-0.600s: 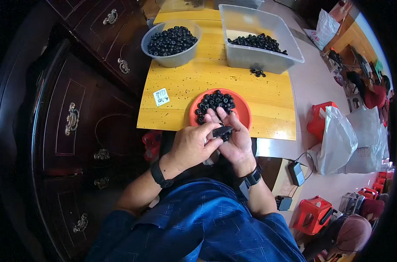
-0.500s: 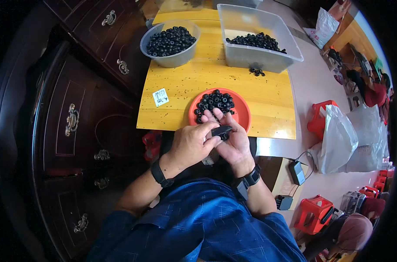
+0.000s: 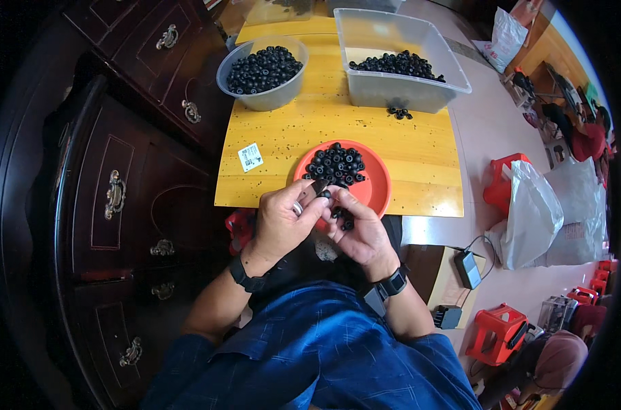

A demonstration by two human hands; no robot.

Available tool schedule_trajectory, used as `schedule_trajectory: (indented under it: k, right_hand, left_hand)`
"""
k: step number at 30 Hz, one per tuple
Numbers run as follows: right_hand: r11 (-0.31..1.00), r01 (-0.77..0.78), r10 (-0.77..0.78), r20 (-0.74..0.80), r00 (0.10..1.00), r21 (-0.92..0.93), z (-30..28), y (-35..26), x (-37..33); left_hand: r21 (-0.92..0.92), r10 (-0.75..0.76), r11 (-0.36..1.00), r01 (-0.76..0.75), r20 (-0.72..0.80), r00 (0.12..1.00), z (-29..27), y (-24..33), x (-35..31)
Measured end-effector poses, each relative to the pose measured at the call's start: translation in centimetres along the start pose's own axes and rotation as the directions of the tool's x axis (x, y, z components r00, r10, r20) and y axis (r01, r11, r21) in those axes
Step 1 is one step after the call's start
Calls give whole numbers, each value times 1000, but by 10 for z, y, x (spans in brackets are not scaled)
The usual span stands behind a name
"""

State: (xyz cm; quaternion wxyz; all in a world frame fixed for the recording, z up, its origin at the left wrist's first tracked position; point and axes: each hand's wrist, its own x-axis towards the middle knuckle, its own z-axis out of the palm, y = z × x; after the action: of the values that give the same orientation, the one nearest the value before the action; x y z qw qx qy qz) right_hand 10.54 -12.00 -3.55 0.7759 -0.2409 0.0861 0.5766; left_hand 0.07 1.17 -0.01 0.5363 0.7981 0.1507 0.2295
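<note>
My left hand (image 3: 277,220) is closed round a small dark tool with a pointed end (image 3: 318,185); most of it is hidden by the fingers, so its kind is unclear. Against it, my right hand (image 3: 368,238) pinches one small black rubber-like ring (image 3: 325,194) between thumb and finger. A few more black rings (image 3: 346,223) rest in the curled fingers and palm of that hand. Both hands are above the near edge of a red-orange plate (image 3: 378,188), which holds a heap of the same black rings (image 3: 335,164).
The plate stands on a yellow wooden table (image 3: 276,184) strewn with black crumbs. Behind it are a round clear tub (image 3: 273,101) and a rectangular clear bin (image 3: 399,99), both with black pieces. A white label (image 3: 250,157) lies left. Dark drawers (image 3: 99,198) flank the table.
My left hand has tilted the tool up and moved slightly left. My right hand, earlier spread open palm up under the tool, has curled and now pinches one black ring against it.
</note>
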Motion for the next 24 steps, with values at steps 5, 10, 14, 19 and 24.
schedule_trajectory:
  k: [5, 10, 14, 19, 24]
  right_hand:
    - [990, 55, -44, 85, 995, -130, -1, 5, 1]
    - [974, 108, -84, 125, 989, -199, -9, 2, 6]
    - [958, 168, -151, 89, 984, -231, 0, 0, 1]
    - [911, 255, -216, 152, 964, -323, 4, 3, -1]
    - [873, 326, -277, 181, 944, -363, -2, 5, 1]
  left_hand:
    - [358, 309, 890, -284, -13, 951, -1, 5, 1]
    - [271, 191, 942, -198, 52, 980, 5, 1, -5]
    - [-116, 38, 993, -37, 2, 999, 4, 12, -2]
    - [43, 33, 999, -34, 32, 999, 0, 8, 0]
    - [124, 214, 971, -206, -50, 976, 3, 3, -1]
